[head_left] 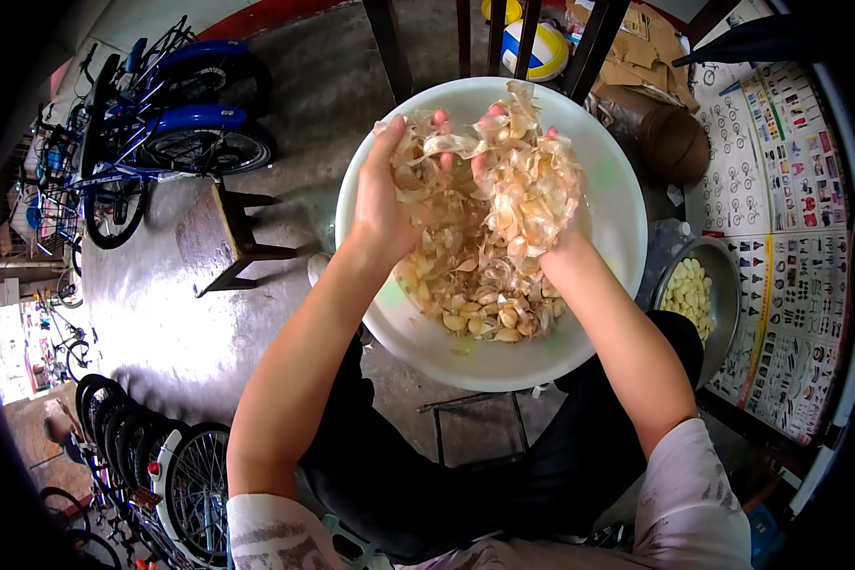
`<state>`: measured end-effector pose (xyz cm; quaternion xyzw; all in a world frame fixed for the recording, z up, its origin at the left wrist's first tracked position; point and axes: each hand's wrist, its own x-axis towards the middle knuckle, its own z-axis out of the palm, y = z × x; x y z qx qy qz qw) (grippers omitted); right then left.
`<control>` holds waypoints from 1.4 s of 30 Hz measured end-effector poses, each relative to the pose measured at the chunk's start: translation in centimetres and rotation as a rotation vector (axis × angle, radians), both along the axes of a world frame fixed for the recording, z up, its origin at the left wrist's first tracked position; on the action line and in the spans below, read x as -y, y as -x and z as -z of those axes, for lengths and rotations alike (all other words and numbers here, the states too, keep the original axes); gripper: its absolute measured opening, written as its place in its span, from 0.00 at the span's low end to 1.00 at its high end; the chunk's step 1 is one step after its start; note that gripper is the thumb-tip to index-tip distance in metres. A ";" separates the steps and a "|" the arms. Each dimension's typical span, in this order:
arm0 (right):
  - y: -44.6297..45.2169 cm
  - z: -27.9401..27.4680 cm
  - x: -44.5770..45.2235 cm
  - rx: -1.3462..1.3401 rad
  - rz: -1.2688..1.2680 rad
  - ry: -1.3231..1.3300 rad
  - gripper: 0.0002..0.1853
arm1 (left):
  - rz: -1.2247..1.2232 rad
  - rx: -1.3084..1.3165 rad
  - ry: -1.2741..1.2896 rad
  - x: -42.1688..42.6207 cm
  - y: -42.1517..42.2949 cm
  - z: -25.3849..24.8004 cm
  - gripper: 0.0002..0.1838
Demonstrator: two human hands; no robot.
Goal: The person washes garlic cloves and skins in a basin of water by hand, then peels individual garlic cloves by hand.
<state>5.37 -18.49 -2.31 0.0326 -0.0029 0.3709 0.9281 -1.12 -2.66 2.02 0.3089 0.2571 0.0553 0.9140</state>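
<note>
Peeled cloves (689, 296) part-fill the bowl (727, 275); unpeeled cloves (505, 320) lie in the basin (614, 233) (plenty left). Left hand (382, 198) and right hand (563, 247), grips cupped, hold skins (532, 190).

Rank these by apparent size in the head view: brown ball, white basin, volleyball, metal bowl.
Largest to smallest:
1. White basin
2. Metal bowl, partly hidden
3. Brown ball and volleyball: too alike to rank, with the volleyball partly behind dark bars
</note>
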 end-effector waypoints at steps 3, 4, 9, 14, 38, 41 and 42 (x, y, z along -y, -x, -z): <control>-0.4 0.1 0.4 0.052 0.004 0.087 0.28 | 0.042 -0.066 -0.063 -0.3 0.3 0.0 0.16; -0.4 0.1 0.5 0.051 0.004 0.087 0.28 | 0.042 -0.066 -0.063 -0.4 0.4 -0.1 0.16; -0.1 -0.4 0.7 -0.006 -0.013 0.145 0.27 | -0.009 -0.031 -0.120 -0.8 -0.3 1.1 0.09; 0.0 -0.4 0.6 0.003 -0.050 0.144 0.27 | 0.228 -0.191 -0.560 -1.7 -0.3 2.4 0.13; -1.0 0.6 1.6 0.046 -0.023 0.164 0.24 | 0.224 -0.264 -0.936 -1.1 -3.5 3.8 0.22; -1.4 0.5 2.4 0.047 0.012 0.219 0.23 | 0.321 -0.152 -1.516 -1.8 -3.1 6.9 0.17; -1.6 0.6 2.6 0.038 0.008 0.201 0.23 | 0.332 -0.017 -1.859 -1.7 -3.0 6.8 0.14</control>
